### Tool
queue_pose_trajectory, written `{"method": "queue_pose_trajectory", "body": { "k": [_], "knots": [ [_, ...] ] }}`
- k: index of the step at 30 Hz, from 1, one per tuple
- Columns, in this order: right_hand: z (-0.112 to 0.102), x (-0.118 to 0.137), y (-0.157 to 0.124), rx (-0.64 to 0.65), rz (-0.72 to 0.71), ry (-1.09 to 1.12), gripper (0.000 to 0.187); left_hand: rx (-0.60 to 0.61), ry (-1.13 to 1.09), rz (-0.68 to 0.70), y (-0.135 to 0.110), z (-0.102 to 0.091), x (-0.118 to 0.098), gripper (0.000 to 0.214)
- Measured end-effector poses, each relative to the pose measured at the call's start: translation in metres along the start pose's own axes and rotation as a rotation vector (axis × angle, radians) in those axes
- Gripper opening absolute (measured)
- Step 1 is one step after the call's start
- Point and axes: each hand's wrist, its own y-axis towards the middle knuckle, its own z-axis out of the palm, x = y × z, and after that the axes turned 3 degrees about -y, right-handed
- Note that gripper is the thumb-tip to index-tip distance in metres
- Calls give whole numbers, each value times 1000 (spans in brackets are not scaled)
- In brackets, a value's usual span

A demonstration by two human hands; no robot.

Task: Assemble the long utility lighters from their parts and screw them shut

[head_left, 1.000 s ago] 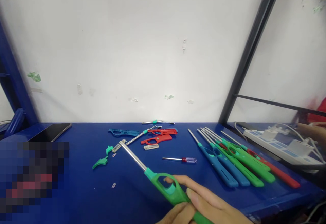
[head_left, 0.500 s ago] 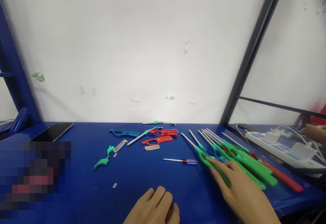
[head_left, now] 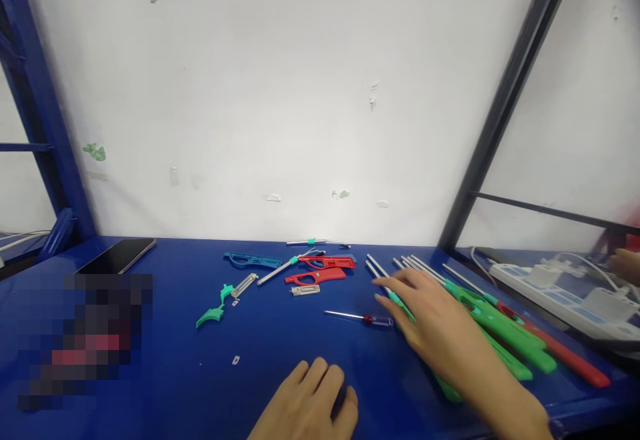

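My right hand (head_left: 440, 327) is stretched out flat with fingers apart, resting over a row of long-nosed lighters (head_left: 505, 330) in green, blue and red on the blue table (head_left: 150, 360); it holds nothing. My left hand (head_left: 310, 407) rests on the table at the bottom middle, fingers loosely curled, with nothing visible in it. A small red-handled screwdriver (head_left: 363, 319) lies just left of my right hand. Farther back lie red lighter shells (head_left: 320, 270), a blue shell (head_left: 247, 260) and green trigger pieces (head_left: 215, 307).
A dark phone (head_left: 117, 255) lies at the back left. A white power strip with plugs (head_left: 565, 293) sits at the right, with another person's hand (head_left: 625, 263) near it. A dark metal post (head_left: 505, 107) rises at the right; a white wall stands behind.
My right hand laid the green lighter it held beside the row at the right, then let go and slid forward over the lighters. My left hand came to rest on the table.
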Motion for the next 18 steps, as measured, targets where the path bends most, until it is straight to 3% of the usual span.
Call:
{"method": "queue_pose_trajectory", "body": {
  "k": [4, 8, 13, 18],
  "knots": [
    [3, 8, 73, 164, -299, -23, 37, 6, 3, 6, 1, 1, 2, 15],
    [41, -6, 121, 294, -383, -53, 36, 19, 10, 19, -2, 2, 2, 14],
    [80, -24, 139, 368, -375, -82, 35, 28, 16, 28, -4, 4, 1, 16],
    [71, -29, 139, 299, -341, -101, 34, 25, 17, 24, -3, 1, 2, 14]
  ]
}}
